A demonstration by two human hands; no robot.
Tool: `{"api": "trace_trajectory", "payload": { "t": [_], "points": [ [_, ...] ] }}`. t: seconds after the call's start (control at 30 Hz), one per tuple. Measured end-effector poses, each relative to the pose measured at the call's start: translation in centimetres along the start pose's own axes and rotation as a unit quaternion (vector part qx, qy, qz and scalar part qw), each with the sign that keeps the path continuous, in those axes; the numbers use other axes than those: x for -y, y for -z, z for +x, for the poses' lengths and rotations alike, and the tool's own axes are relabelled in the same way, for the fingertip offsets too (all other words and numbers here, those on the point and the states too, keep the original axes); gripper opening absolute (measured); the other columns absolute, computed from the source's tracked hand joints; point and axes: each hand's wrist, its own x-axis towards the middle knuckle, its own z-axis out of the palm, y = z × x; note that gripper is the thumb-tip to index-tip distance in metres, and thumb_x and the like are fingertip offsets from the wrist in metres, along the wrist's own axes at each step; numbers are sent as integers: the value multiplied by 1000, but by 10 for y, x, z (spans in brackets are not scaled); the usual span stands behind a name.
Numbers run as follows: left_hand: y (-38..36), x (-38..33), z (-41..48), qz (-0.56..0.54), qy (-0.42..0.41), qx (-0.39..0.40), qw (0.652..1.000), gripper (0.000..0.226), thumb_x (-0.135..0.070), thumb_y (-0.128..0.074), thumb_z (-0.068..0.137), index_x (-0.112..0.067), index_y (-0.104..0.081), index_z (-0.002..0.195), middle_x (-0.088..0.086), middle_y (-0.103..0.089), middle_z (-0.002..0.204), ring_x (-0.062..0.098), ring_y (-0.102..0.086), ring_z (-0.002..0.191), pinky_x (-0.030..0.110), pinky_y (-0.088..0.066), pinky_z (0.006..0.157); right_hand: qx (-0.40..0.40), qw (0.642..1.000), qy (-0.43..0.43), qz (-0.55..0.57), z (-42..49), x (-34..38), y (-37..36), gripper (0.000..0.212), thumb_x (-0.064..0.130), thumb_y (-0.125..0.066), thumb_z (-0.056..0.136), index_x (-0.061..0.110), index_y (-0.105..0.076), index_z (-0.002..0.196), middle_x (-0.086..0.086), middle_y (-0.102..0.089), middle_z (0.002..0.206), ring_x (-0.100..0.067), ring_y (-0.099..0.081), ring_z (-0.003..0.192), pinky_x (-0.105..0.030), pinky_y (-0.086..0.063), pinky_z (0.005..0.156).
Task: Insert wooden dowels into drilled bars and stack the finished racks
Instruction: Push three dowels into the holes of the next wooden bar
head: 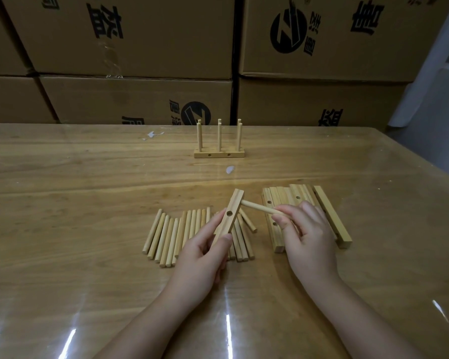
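Tabletop [88, 203]; right hand [309, 237] around dowel [257, 207]

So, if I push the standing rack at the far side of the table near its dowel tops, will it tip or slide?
Probably it tips: the finished rack has a narrow base and tall upright dowels, so a high push has leverage. Pushed low, it would likely slide, since the table looks glossy. Being plain wood, it is probably stiff.

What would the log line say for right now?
left hand: holds drilled bar | right hand: pinches dowel, tip at bar | finished racks: upright
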Motion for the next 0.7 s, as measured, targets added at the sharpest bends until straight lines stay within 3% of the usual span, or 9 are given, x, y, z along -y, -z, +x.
{"api": "trace_trajectory", "payload": {
  "t": [0.33,0.47,0.7],
  "points": [
    [0,1,0,5,4,6,1000,42,-21,-52,95,-46,-50,129,-10,-48,53,5,-41,45,19,-37,43,20,1000,0,-7,0,-2,1,12,7,-64,86,11,-71,96,24,-41,72,-4,-39,72,-9,-33,65],
    [-1,1,-1,8,5,6,1000,42,-21,-52,95,-43,-49,131,-12,-49,53,5,-41,45,18,-37,44,31,999,-4,6,-1,-2,2,11,8,-64,86,11,-71,94,24,-43,72,3,-43,73,-11,-31,61],
    [-1,1,-1,20,14,6,1000,42,-23,-53,95,-42,-48,132,-14,-49,54,7,-41,49,19,-37,46,44,999,-21,21,-1,-2,2,11,6,-64,86,12,-71,91,22,-47,71,-1,-47,73,-15,-32,60]
  ]
}}
